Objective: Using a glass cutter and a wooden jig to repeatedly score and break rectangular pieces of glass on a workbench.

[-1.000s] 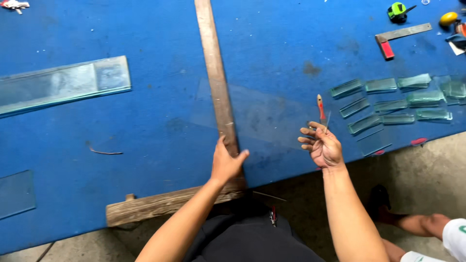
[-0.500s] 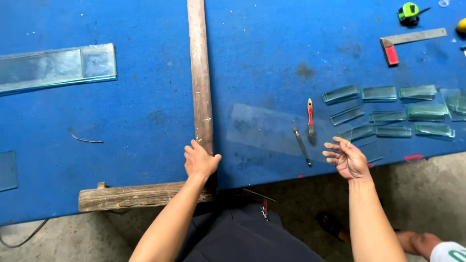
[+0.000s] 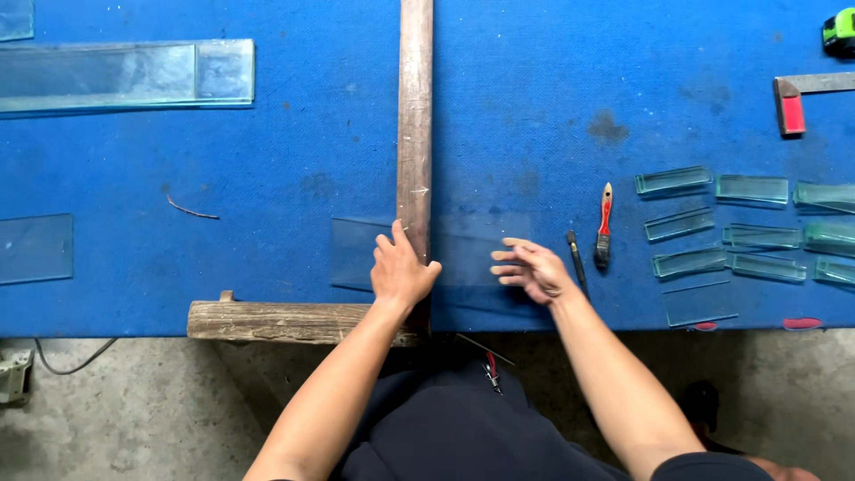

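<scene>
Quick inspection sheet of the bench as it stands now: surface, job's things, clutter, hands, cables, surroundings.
Surface: blue table, scuffed.
Job's things: clear glass sheet lying flat under the wooden T-square.
Clutter: red-handled brush, dark glass cutter, cut glass strips, long glass pane, red square, tape measure.
Hands: left hand presses the T-square; right hand open over the sheet.
Cables: grey cable on the floor.
Surroundings: concrete floor.

Bright, even daylight all over the blue table [image 3: 267, 160], with no glare. Only soft, small shadows beside the wooden ruler [image 3: 415, 107] and under the arms. Sharp nearly everywhere, slightly soft at the edges.
</scene>
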